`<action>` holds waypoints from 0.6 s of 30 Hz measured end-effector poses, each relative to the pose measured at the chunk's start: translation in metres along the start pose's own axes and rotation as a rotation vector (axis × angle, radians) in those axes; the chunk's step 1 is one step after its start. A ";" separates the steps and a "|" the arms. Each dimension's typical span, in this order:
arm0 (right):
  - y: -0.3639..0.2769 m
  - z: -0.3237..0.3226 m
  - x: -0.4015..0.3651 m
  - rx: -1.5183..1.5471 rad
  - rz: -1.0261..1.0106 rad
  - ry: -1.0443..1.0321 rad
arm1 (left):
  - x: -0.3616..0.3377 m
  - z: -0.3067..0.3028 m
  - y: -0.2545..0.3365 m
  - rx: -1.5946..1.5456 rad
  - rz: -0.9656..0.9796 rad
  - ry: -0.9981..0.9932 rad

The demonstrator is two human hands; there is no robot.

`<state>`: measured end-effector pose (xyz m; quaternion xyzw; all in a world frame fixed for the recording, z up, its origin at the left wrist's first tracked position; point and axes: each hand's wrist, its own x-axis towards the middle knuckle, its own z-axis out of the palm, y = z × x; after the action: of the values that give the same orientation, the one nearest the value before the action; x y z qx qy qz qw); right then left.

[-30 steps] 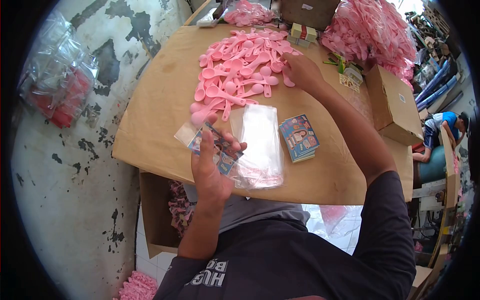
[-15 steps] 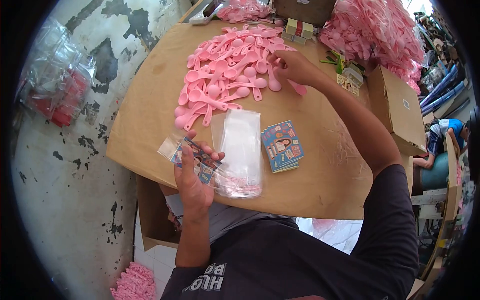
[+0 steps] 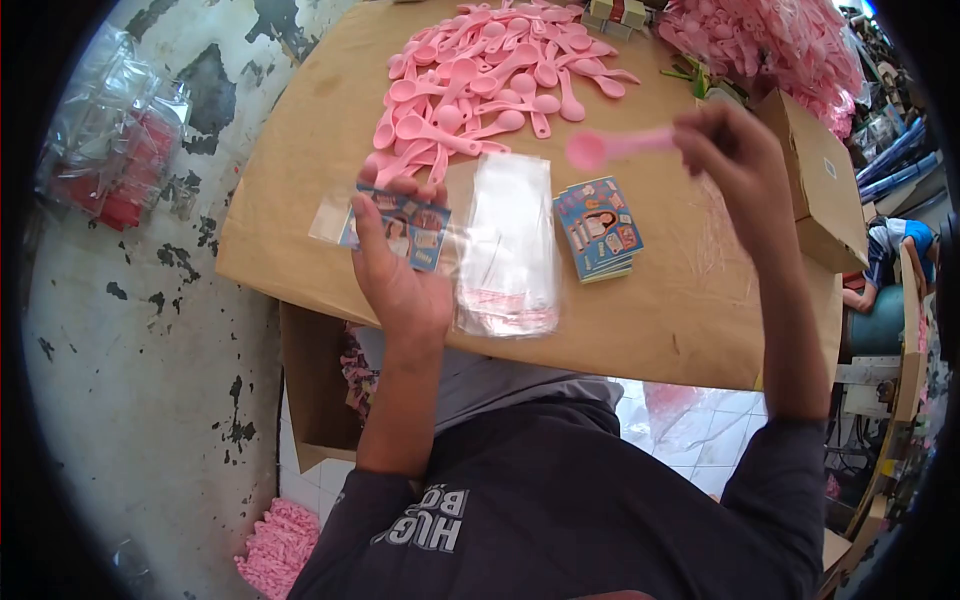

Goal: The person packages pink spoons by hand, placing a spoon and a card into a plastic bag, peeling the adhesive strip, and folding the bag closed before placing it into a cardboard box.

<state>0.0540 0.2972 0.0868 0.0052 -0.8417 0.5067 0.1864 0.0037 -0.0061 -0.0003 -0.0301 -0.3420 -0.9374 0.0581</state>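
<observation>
My left hand (image 3: 405, 265) grips a clear plastic bag (image 3: 328, 218) with a blue printed card (image 3: 428, 240) inside it, thumb across the front. Pinched by its handle in my right hand (image 3: 735, 150) is a pink spoon (image 3: 588, 151), slightly blurred, held above the table's right side. Between my hands lies a stack of clear plastic bags (image 3: 510, 240). Beside it sits a stack of blue printed cards (image 3: 600, 228). Many loose pink spoons form a pile (image 3: 490, 85) farther back.
A brown-covered table (image 3: 690, 330) carries everything. At the right stands a cardboard box (image 3: 815, 190), with bagged pink spoons (image 3: 765, 50) behind it. Clear plastic packets (image 3: 115, 130) hang on the left wall. Another person (image 3: 895, 250) is at the far right.
My right hand has come away from the spoon pile towards me and to the right, now with a pink spoon. My left hand has turned the bagged card more level. The view has shifted.
</observation>
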 end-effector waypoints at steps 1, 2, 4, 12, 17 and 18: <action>-0.002 0.006 -0.027 0.084 0.056 0.033 | 0.004 0.002 0.000 -0.064 0.046 -0.040; -0.002 0.013 -0.054 0.166 0.109 0.067 | 0.007 0.001 0.000 -0.102 0.059 -0.069; -0.005 0.033 -0.098 0.326 0.233 0.143 | 0.009 0.004 -0.001 -0.136 0.057 -0.091; -0.021 0.124 -0.131 0.740 0.338 0.299 | -0.004 0.021 -0.015 -0.189 -0.120 -0.224; -0.021 0.137 -0.120 0.748 0.320 0.086 | -0.013 0.020 -0.014 -0.221 -0.213 -0.180; -0.019 0.139 -0.118 0.743 0.328 0.071 | -0.014 0.018 -0.015 -0.282 -0.284 -0.194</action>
<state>0.1247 0.1481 0.0072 -0.0799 -0.5839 0.7993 0.1175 0.0156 0.0183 0.0024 -0.0794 -0.2123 -0.9675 -0.1125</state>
